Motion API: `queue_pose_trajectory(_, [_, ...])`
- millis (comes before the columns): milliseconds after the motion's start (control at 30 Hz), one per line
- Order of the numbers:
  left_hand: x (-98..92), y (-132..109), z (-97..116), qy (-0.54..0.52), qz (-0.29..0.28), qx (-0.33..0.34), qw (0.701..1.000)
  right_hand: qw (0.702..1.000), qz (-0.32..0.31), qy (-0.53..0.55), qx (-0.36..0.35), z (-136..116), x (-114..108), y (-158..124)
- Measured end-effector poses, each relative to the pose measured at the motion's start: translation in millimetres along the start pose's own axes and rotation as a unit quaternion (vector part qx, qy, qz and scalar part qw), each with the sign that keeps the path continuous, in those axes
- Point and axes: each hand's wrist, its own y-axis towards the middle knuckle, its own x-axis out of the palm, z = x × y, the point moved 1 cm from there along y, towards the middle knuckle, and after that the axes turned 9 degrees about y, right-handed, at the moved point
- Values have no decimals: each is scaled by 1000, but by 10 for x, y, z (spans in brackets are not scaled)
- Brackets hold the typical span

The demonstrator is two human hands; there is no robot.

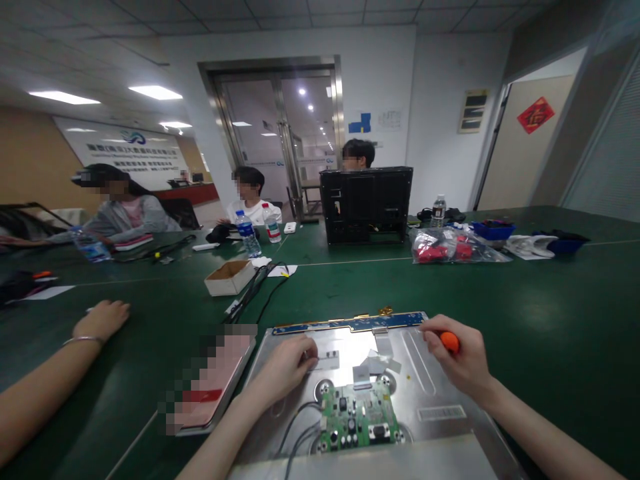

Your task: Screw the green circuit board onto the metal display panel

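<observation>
A metal display panel (440, 380) lies flat, with a green circuit board (357, 413) and black cables on it. Along its far edge runs a narrow blue circuit strip (350, 325). My right hand (460, 357) is wrapped round an orange-handled tool (450, 342) at the panel's far right corner; the tool's tip is hidden by the fingers. Over the panel's left part, my left hand (290, 360) rests with curled fingers beside a label; whether it pinches anything is hidden. Loose pieces of silvery tape (380, 363) lie between the hands.
A pink book-like item (215, 387) lies left of the panel. Another person's hand (103, 320) rests farther left. Beyond are an open box (229, 277), cables, bottles (247, 233), a black monitor back (367, 207) and a plastic bag (450, 247). People sit across the table.
</observation>
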Motion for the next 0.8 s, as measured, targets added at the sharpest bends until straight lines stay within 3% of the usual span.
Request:
queue_pose_trajectory(167, [6,-3,16,1,-11,1,1000,974,88,127,163,141,-14,-27])
queue_pose_trajectory(333, [2,-26,25,-4,-19,0,1000,900,86,214,369,347,135,-89])
queue_pose_trajectory(433, [-9,-43,31,-9,-25,-6,1000,851,75,250,456,395,261,-177])
queue_pose_trajectory(567, [-26,-60,42,-20,-32,-15,999,812,64,281,508,415,379,-317])
queue_pose_trajectory(800, [-53,-78,88,-60,-52,-19,997,800,55,286,525,462,438,-423])
